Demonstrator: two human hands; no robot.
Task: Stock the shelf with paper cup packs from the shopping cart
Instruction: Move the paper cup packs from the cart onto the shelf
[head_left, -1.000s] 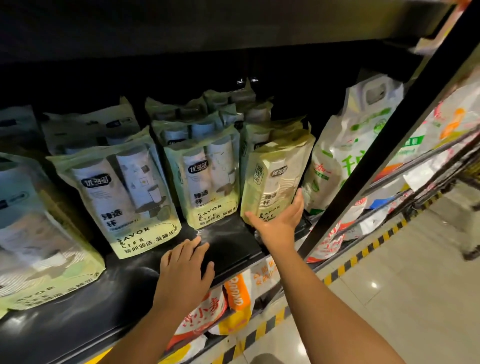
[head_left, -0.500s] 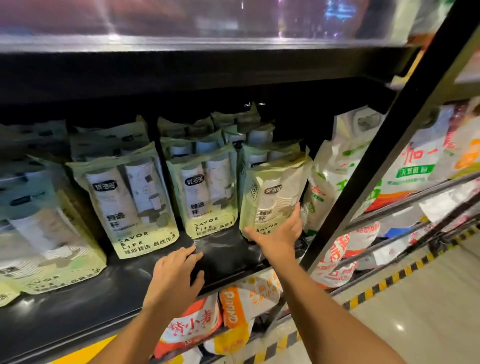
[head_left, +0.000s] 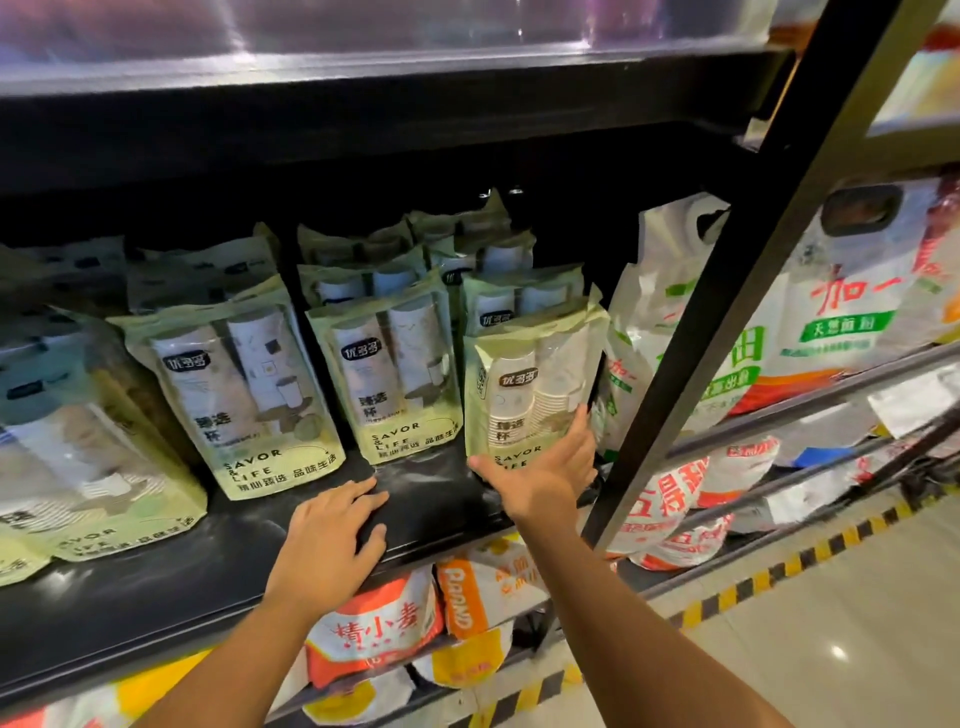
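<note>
The upright paper cup pack is pressed by the nearer right hand, grip released; the left hand is laid flat on the shelf

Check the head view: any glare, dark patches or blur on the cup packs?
Head view: glare streaks the clear panel up top; the rear cup packs sit in deep shadow; the front pack at the right hand reads sharp; the far-left packs look soft and stretched by the wide lens.
</note>
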